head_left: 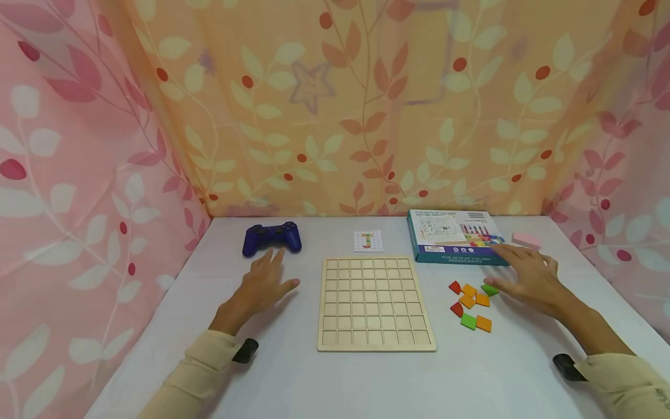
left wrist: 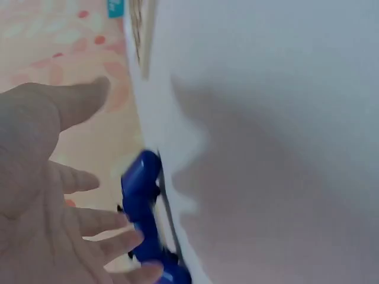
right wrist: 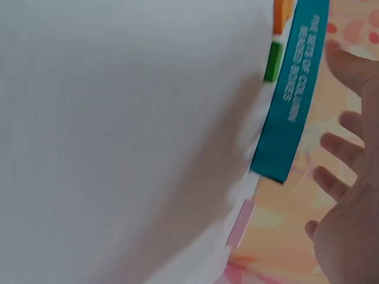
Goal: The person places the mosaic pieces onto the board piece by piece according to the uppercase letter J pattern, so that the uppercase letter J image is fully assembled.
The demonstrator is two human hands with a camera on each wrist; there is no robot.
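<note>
My tan sleeves come in at the lower corners, a black wrist device showing at each cuff. To my right lie the tiles, eight loose flat pieces in orange, red and green, on the white tabletop. The orange ones are square; the two red ones have a curved edge. My right hand hangs beside them, fingers spread wide, its thumb tip near the green tile. Left of the pieces sits the wooden board, marked out in a grid of squares. Behind the tiles, near my right fingertips, lies the blue-green box, with a pink block to its right. My left hand is spread wide too, thumb well apart, fingertips near the dark blue game controller; I cannot tell whether they touch it. Beyond the board, between controller and box, a small gridded card shows a coloured J shape. Leaf-patterned curtains rise behind everything.
</note>
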